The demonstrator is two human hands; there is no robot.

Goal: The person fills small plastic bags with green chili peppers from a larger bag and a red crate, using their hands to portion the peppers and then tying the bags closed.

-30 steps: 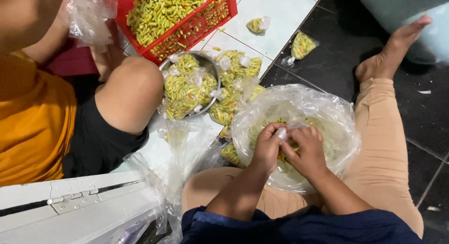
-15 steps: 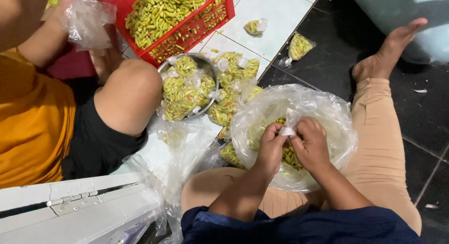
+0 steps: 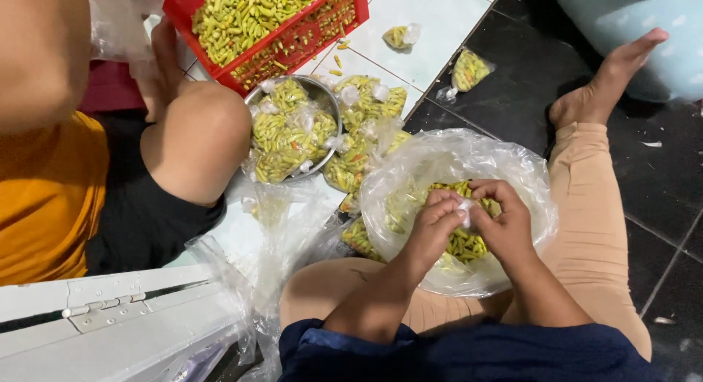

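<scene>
My left hand (image 3: 433, 224) and my right hand (image 3: 504, 222) meet over my lap, fingers pinched together on the twisted neck of a small clear bag (image 3: 466, 209). Beneath them lies a big clear plastic bag (image 3: 410, 178) holding green and yellow chillies (image 3: 463, 244), resting on my folded legs. How much the small bag holds is hidden by my fingers.
A metal bowl (image 3: 322, 96) with several small packed chilli bags stands ahead, more bags beside it. A red crate (image 3: 293, 45) of loose chillies sits behind. Two packed bags (image 3: 469, 71) lie on the tiles. A person in orange (image 3: 44, 191) sits at my left. White hinged case (image 3: 95, 316) nearby.
My hands have stayed together over the big bag, working the small bag's neck. The person on the left lifted a clear bag higher.
</scene>
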